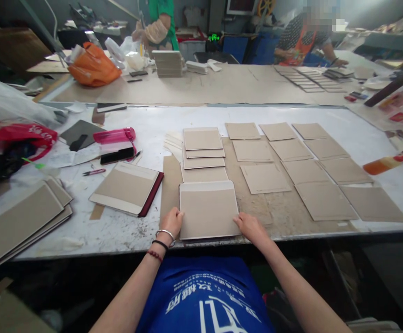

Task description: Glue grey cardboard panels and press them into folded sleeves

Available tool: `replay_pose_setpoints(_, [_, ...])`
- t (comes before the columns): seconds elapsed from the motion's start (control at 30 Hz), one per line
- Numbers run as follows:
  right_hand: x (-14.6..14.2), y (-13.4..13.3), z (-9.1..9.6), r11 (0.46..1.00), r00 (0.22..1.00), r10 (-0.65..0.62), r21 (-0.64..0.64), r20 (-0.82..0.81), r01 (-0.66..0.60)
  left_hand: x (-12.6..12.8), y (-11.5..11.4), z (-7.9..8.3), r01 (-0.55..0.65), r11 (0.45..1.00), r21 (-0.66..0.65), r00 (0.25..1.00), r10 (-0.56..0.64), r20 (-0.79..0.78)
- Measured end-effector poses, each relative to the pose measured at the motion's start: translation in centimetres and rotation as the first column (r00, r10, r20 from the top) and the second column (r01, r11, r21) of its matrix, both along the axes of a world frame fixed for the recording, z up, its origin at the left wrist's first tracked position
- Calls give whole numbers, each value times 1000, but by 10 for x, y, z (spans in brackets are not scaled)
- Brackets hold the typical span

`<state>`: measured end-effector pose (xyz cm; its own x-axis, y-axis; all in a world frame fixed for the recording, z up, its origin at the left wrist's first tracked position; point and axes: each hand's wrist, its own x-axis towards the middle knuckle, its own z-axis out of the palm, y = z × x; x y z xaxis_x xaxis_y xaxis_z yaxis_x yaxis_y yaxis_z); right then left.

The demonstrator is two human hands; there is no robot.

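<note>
The greyboard panel (208, 210) lies flat at the near edge of the tabletop (145, 125), right in front of the person. It is a dull tan rectangle with rounded far corners and a thin band of white paper along its rim. The left hand (172, 221) is half closed on its left edge, fingers curled against the side. The right hand (251, 226) holds the lower right corner with its fingers bent in to the edge. Whether any fingers reach under the board, I cannot tell. Bracelets (163, 238), one metal, one black, one of dark beads, ring the left wrist.

Just behind the panel a column of like panels (203, 138) runs away from the person, each overlapping the next. To the right, bare cardboard sheets (265, 178) lie apart in neat rows on a scuffed sheet of brown paper (281, 210).

To the left rests a book cover (127, 187), tan-faced with a dark red edge. Past it are a pink plastic case (114, 135) and a black phone (117, 156), and large boards (17, 219) are stacked at the near left corner. An orange-handled brush (388, 163) lies at the far right.

On the next table stands a squared stack of boards (168, 63) near a crumpled orange bag (92, 67), with a person in green (161, 23) and a person in an orange apron (301, 39) behind it.
</note>
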<state>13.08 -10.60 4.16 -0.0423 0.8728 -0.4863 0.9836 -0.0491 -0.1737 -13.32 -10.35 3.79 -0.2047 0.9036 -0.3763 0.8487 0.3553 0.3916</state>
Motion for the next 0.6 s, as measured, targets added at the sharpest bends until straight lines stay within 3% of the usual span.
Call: replay_pose_setpoints(0.6, [-5, -3, 8, 998, 998, -58, -12, 18, 58, 3, 1, 5, 79, 994, -69, 993, -85, -79])
